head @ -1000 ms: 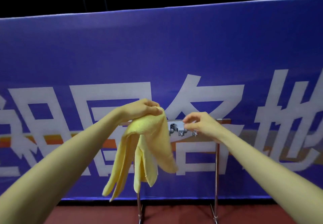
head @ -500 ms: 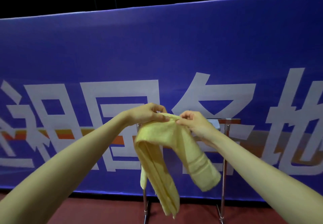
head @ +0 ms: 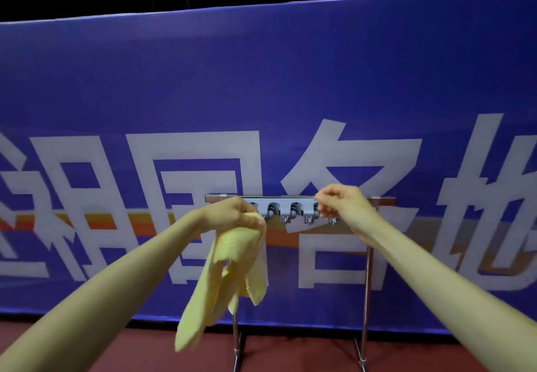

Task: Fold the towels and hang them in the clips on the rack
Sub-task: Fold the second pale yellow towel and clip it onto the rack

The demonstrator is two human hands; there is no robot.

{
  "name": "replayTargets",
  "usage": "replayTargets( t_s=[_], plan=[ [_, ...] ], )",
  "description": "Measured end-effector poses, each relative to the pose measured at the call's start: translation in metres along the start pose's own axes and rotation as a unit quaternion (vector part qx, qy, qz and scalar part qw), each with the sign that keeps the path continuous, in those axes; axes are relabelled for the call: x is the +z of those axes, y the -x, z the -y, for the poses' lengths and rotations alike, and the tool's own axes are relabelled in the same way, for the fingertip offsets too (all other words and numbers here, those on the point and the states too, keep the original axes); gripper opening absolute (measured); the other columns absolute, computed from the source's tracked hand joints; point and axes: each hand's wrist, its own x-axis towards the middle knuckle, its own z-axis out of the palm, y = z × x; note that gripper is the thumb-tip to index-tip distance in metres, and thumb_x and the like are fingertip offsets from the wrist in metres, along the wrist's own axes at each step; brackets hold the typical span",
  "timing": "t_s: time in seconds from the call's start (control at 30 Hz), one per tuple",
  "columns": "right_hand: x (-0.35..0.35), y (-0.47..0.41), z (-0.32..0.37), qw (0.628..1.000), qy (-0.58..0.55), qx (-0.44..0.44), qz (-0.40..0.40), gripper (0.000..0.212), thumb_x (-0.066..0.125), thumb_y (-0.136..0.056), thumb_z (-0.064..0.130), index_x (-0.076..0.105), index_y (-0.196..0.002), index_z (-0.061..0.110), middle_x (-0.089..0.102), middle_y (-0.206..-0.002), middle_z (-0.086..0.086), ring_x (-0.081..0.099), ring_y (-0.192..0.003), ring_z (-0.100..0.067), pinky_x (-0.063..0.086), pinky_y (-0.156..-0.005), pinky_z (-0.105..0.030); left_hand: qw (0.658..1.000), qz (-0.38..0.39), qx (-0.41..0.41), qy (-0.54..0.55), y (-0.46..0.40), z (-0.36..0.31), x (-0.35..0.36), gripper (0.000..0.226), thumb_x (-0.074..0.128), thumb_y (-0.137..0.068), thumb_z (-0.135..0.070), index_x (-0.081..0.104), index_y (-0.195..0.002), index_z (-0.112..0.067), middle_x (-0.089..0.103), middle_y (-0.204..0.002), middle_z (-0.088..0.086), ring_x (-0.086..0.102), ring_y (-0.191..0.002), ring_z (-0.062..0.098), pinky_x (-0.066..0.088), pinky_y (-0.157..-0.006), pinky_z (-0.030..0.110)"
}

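Observation:
My left hand (head: 235, 215) grips the bunched top of a yellow towel (head: 226, 273), which hangs down loosely in folds below it. The hand holds the towel against the left end of the rack's grey clip bar (head: 286, 210), hiding the leftmost clip. My right hand (head: 345, 206) is at the right end of the bar with its fingers curled at the clip there; whether it grips the clip is unclear. Two clips between my hands show as dark rounded openings. The metal rack (head: 368, 284) stands on thin steel legs.
A tall blue banner (head: 261, 81) with large white characters stands right behind the rack. The floor (head: 290, 354) is dark red. The rack's feet reach toward me at the bottom of the view.
My right hand has let go of the towel and moved right to the bar's right end. My left hand carried the towel left to the bar's left end.

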Motion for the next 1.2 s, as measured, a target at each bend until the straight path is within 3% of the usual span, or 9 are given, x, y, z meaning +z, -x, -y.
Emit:
replayTargets(
  t_s=[0.07, 0.17, 0.27, 0.43, 0.53, 0.83, 0.97, 1.1, 1.2],
  plan=[
    [0.012, 0.001, -0.007, 1.000, 0.023, 0.001, 0.016, 0.009, 0.059, -0.089, 0.003, 0.065, -0.096, 0.003, 0.065, -0.079, -0.007, 0.062, -0.071, -0.016, 0.052, -0.066, -0.021, 1.000, -0.003, -0.008, -0.020, -0.004, -0.007, -0.003, 0.028, 0.056, -0.089, -0.041, 0.068, -0.098, -0.017, 0.065, -0.101, 0.007, 0.064, -0.091, 0.021, 0.053, -0.081, 0.032],
    [0.027, -0.002, -0.011, 0.995, 0.064, 0.003, 0.079, 0.038, 0.065, -0.082, -0.003, 0.062, -0.114, 0.018, 0.063, -0.108, 0.000, 0.062, -0.097, -0.015, 0.055, -0.079, -0.025, 1.000, -0.002, -0.011, -0.023, -0.006, -0.017, -0.012, 0.024, 0.053, -0.085, -0.043, 0.066, -0.092, -0.023, 0.063, -0.097, 0.002, 0.061, -0.086, 0.014, 0.051, -0.077, 0.026],
    [0.044, -0.003, -0.006, 0.986, 0.083, 0.001, 0.145, 0.045, 0.072, -0.080, 0.009, 0.060, -0.121, 0.025, 0.061, -0.117, 0.005, 0.059, -0.107, -0.013, 0.053, -0.091, -0.033, 0.998, 0.010, 0.001, -0.056, -0.009, -0.022, -0.017, 0.021, 0.053, -0.090, -0.039, 0.066, -0.095, -0.023, 0.063, -0.095, -0.003, 0.062, -0.088, 0.017, 0.051, -0.075, 0.022],
    [0.061, -0.003, -0.001, 0.986, 0.080, -0.007, 0.148, 0.008, 0.064, -0.089, 0.021, 0.069, -0.092, 0.015, 0.068, -0.087, 0.000, 0.062, -0.079, -0.011, 0.047, -0.066, -0.022, 0.996, 0.008, 0.014, -0.084, -0.016, -0.032, -0.015, 0.024, 0.050, -0.095, -0.036, 0.067, -0.101, -0.020, 0.064, -0.094, -0.008, 0.064, -0.086, 0.014, 0.053, -0.076, 0.020],
    [0.055, -0.003, 0.000, 0.991, 0.079, -0.008, 0.108, 0.016, 0.062, -0.090, 0.020, 0.064, -0.074, 0.017, 0.057, -0.069, 0.002, 0.052, -0.067, -0.010, 0.041, -0.064, -0.026, 0.997, 0.001, 0.007, -0.073, -0.017, -0.033, -0.016, 0.026, 0.052, -0.094, -0.040, 0.067, -0.100, -0.019, 0.064, -0.094, -0.007, 0.063, -0.088, 0.014, 0.053, -0.078, 0.022],
    [0.020, -0.010, 0.007, 0.997, 0.071, 0.038, 0.010, 0.021, 0.046, -0.097, 0.025, 0.059, -0.095, 0.008, 0.058, -0.086, -0.006, 0.054, -0.078, -0.017, 0.046, -0.065, -0.033, 0.996, 0.002, -0.005, 0.088, -0.017, -0.001, 0.007, 0.053, 0.064, -0.077, -0.058, 0.065, -0.109, -0.016, 0.066, -0.106, 0.006, 0.065, -0.100, 0.021, 0.054, -0.087, 0.033],
    [0.009, -0.008, -0.002, 0.993, 0.090, 0.043, 0.069, 0.022, 0.057, -0.092, 0.032, 0.061, -0.092, 0.011, 0.062, -0.088, -0.007, 0.057, -0.079, -0.014, 0.046, -0.067, -0.030, 0.988, -0.037, -0.023, 0.147, -0.017, 0.015, 0.011, 0.060, 0.065, -0.068, -0.068, 0.065, -0.110, -0.025, 0.064, -0.110, 0.006, 0.064, -0.105, 0.023, 0.052, -0.093, 0.048],
    [0.007, -0.007, -0.009, 0.980, 0.116, 0.037, 0.161, 0.030, 0.071, -0.082, 0.037, 0.057, -0.065, 0.016, 0.059, -0.061, 0.006, 0.057, -0.059, -0.004, 0.044, -0.056, -0.020, 0.988, -0.044, -0.003, 0.151, -0.020, -0.001, 0.016, 0.036, 0.058, -0.083, -0.053, 0.064, -0.104, -0.025, 0.065, -0.103, 0.000, 0.063, -0.101, 0.019, 0.051, -0.092, 0.036],
    [0.008, -0.012, -0.019, 0.970, 0.097, 0.056, 0.216, 0.024, 0.070, -0.083, 0.028, 0.059, -0.066, 0.016, 0.058, -0.067, 0.003, 0.057, -0.067, -0.009, 0.044, -0.066, -0.024, 0.988, -0.054, -0.006, 0.144, -0.022, -0.008, 0.025, 0.030, 0.054, -0.090, -0.044, 0.065, -0.103, -0.020, 0.064, -0.098, -0.003, 0.061, -0.098, 0.015, 0.050, -0.093, 0.037]
  ],
)
